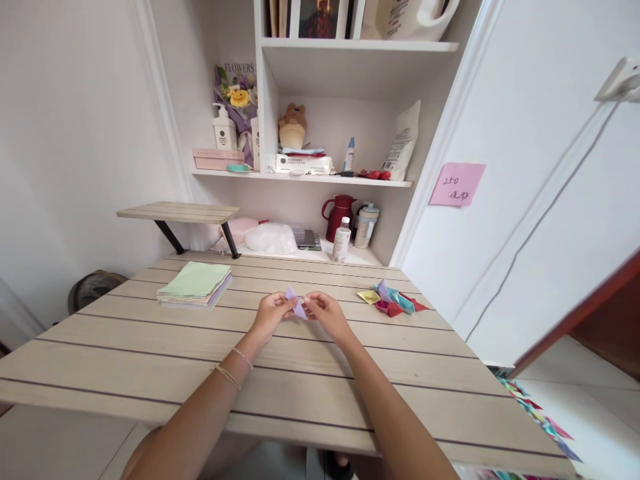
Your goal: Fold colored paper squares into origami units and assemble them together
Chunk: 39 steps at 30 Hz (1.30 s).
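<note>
A small folded piece of purple paper (299,307) is held above the middle of the table. My left hand (271,313) pinches it from the left, thumb and fingers closed on its edge. From the other side my right hand (326,312) grips it with bent fingers, which partly hide its right part. To the right lies a pile of folded paper pieces (395,300) in blue, red, yellow and purple. On the left a stack of square paper sheets (197,283) has a pale green sheet on top.
The slatted wooden table (310,393) has a small raised shelf (180,212) at its back left. A plastic bottle (341,240), a red jug (340,217) and a tumbler (367,227) stand at the back. More coloured folded paper (540,413) lies below the table's right edge.
</note>
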Each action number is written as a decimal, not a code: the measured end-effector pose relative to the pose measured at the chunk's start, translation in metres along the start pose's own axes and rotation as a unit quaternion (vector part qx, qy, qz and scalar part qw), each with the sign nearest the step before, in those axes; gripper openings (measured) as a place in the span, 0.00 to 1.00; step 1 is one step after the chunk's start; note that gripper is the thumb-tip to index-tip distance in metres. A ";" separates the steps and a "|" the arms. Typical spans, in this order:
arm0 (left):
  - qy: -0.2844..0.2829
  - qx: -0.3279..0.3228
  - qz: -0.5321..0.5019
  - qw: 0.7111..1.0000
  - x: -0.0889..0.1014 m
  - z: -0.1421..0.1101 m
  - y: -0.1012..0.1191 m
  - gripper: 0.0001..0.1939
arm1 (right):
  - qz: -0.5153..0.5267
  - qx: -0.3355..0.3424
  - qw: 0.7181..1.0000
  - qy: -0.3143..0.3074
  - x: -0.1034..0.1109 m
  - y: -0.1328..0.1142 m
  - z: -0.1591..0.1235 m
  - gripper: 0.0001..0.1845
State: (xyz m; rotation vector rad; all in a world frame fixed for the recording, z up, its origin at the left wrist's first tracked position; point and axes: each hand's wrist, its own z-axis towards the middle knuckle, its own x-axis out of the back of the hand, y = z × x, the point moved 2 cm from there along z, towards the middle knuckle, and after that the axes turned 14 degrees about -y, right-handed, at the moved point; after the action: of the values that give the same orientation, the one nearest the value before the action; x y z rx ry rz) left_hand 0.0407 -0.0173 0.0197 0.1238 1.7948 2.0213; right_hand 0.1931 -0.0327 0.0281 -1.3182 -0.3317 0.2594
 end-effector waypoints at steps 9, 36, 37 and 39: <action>-0.043 -0.024 -0.079 0.996 -0.003 0.000 0.009 0.23 | 0.115 -0.040 0.993 0.002 0.008 -0.001 -0.003 0.12; 0.121 -0.106 0.479 0.863 0.033 -0.006 0.030 0.19 | -0.229 -0.039 0.850 0.473 0.110 -0.010 -0.039 0.17; 0.154 -0.111 0.523 0.831 0.041 -0.008 0.036 0.18 | -0.231 -0.049 0.828 0.509 0.121 -0.008 -0.045 0.18; 0.220 -0.105 0.581 0.777 0.057 -0.013 0.046 0.18 | -0.223 -0.067 0.802 0.550 0.137 -0.001 -0.053 0.20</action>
State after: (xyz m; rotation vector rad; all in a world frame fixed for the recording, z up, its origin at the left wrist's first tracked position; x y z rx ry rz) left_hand -0.0268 -0.0117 0.0493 0.9810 1.9259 3.3069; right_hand 0.3403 -0.0303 0.0304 -1.2784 0.3513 -0.9409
